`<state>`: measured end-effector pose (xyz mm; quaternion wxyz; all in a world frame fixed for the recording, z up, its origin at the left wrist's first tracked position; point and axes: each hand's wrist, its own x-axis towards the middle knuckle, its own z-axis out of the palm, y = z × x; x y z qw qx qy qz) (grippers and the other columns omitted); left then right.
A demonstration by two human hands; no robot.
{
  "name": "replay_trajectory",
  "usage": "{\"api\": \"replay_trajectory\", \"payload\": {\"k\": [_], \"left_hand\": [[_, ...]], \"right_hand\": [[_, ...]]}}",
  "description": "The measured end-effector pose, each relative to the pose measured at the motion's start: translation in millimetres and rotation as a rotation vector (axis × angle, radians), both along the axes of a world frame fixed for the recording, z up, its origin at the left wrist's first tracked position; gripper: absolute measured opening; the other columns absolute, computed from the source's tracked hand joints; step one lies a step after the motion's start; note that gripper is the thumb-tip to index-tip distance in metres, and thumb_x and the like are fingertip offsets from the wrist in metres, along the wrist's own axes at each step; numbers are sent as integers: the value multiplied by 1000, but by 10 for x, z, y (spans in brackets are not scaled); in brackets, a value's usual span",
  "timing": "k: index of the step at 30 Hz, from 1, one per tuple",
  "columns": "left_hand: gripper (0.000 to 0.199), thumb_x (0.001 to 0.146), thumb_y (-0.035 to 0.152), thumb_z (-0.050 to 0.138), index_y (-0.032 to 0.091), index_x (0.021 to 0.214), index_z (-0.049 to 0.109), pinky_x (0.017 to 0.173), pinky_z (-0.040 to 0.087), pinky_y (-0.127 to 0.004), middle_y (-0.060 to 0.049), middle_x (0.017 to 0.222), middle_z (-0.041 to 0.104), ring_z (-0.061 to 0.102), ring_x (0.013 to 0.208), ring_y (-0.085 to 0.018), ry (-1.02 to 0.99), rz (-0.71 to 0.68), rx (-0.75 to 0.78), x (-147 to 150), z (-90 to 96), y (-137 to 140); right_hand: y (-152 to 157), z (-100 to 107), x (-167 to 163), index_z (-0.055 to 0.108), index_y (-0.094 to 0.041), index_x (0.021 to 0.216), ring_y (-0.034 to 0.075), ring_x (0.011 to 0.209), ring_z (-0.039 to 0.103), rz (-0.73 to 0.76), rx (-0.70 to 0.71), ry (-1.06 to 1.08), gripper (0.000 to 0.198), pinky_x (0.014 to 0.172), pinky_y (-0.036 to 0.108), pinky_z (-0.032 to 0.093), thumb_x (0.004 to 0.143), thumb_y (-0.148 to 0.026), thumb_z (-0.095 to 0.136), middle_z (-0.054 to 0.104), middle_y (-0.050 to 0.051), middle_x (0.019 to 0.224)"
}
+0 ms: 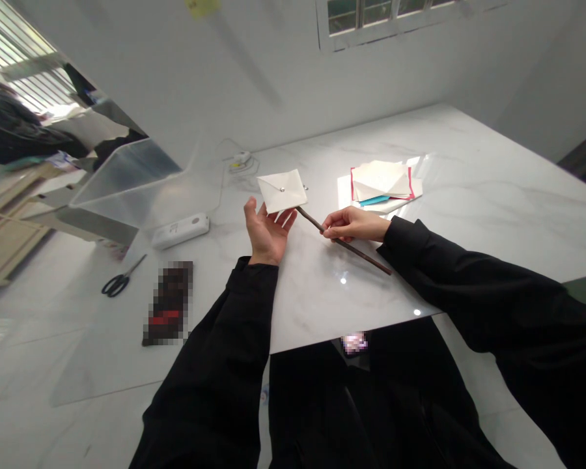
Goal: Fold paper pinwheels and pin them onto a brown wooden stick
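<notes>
Folded paper square (284,198): While light brightens the glossy, grey-veined tabletop (317,299), one white piece sits at the clock's center, creased flat around a small round fastener (282,189).
Brown stick (366,258): One slender, straight length, one end at the square's lower edge, slants toward 4 o'clock.
Right hand (350,225): At 4 o'clock, fingertips pinch the stick.
Left hand (267,239): Toward 7 o'clock, unclenched, palm up, its fingers behind and beneath the square; contact unclear.
Stacked paper (381,179): One pile at 3 o'clock, cream with red edges and one blue piece; sheets too overlapped to count.
Scissors (116,284): One black-handled pair at 8 o'clock.
</notes>
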<state>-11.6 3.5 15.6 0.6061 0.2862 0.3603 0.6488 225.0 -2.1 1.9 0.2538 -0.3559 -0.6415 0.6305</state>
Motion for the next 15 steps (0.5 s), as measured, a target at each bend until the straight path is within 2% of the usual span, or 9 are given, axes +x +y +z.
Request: {"api": "replay_trajectory", "payload": {"k": [5,10,15], "left_hand": [[50,69,52,90,25,106,71,95,57,-35,-5,98,76,74,97,-23,82,42,10,51,0,-6],[44,70,44,92,25,104,70,88,57,-29,-3,105,77,74,99,-20,105,60,3,46,9,-2],[39,73,35,91,24,103,69,82,59,-26,-1,100,77,74,96,-17,48,100,-29,14,13,32]], "right_hand": [[-51,32,-46,71,-19,92,9,57,51,-42,11,13,33,53,25,40,78,-45,84,64,-1,72],[-84,48,-62,70,-18,91,8,56,50,13,8,7,37,52,24,38,76,-48,87,62,-2,69],[-83,46,-57,70,-19,93,8,58,51,34,17,-16,37,53,24,38,78,-49,85,63,-2,71]]}}
